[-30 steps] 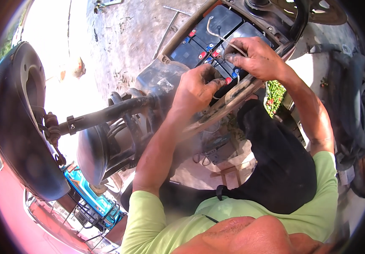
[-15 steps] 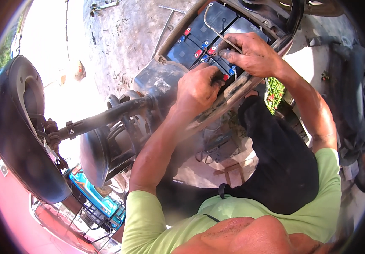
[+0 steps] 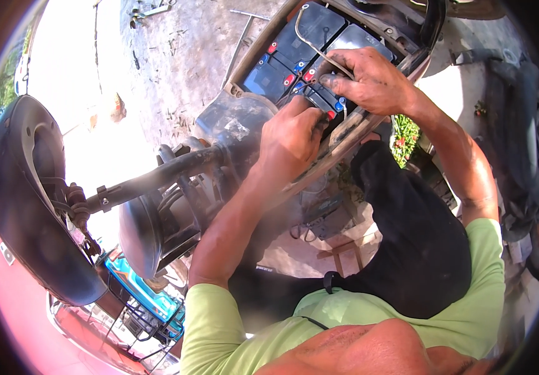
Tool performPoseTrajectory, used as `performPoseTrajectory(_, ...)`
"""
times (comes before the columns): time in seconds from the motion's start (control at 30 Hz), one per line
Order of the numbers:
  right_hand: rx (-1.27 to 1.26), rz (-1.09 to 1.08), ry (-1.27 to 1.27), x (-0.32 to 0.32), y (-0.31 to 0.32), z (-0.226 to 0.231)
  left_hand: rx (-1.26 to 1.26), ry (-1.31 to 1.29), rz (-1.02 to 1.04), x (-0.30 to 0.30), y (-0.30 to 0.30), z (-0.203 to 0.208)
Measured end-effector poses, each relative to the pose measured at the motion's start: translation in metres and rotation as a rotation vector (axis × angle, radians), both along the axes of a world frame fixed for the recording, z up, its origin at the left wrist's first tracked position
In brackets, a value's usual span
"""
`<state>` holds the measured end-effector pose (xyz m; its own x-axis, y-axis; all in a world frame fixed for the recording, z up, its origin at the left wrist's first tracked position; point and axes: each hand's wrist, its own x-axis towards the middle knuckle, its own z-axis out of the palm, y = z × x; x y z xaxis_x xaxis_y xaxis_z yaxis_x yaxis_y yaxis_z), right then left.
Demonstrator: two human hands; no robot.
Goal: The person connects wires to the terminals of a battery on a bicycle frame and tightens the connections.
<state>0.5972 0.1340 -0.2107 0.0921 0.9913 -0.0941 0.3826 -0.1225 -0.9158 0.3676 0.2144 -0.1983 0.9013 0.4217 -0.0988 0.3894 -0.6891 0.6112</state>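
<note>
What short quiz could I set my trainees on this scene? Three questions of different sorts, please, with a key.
1. Multiple choice: which of the person's hands touches the pale cable?
A) Left only
B) Right only
C) Neither

2. True or false: the black batteries carry both red and blue fittings.

3. Fill in the blank: the sleeves of the person's shirt are light ____.

Key:
1. B: the cable runs in between the thumb and fingers of the right hand.
2. True.
3. Green.
</note>
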Motion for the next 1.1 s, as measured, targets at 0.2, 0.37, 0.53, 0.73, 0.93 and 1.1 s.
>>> performPoseTrajectory(0.2,0.032,0.0,-0.039,0.0,0.001,0.006,0.108,-0.102,-0.05,-0.002,-0.003,0.0)
performPoseTrajectory(0.37,0.053,-0.018,-0.016,0.0,-0.004,0.003,0.129,-0.137,-0.089,0.003,-0.003,-0.005)
performPoseTrajectory(0.53,0.038,0.013,-0.089,0.001,-0.001,0.012,0.132,-0.15,-0.11,0.002,-0.001,-0.004)
performPoseTrajectory(0.73,0.04,0.006,-0.071,-0.001,-0.002,0.001,0.103,-0.155,-0.114,0.003,0.0,-0.005)
performPoseTrajectory(0.93,0.024,0.0,-0.064,-0.001,-0.001,0.003,0.072,-0.125,-0.091,0.005,-0.001,-0.005)
performPoseTrajectory(1.1,0.009,0.011,-0.064,0.001,-0.001,0.004,0.01,-0.145,-0.035,0.003,0.001,-0.009)
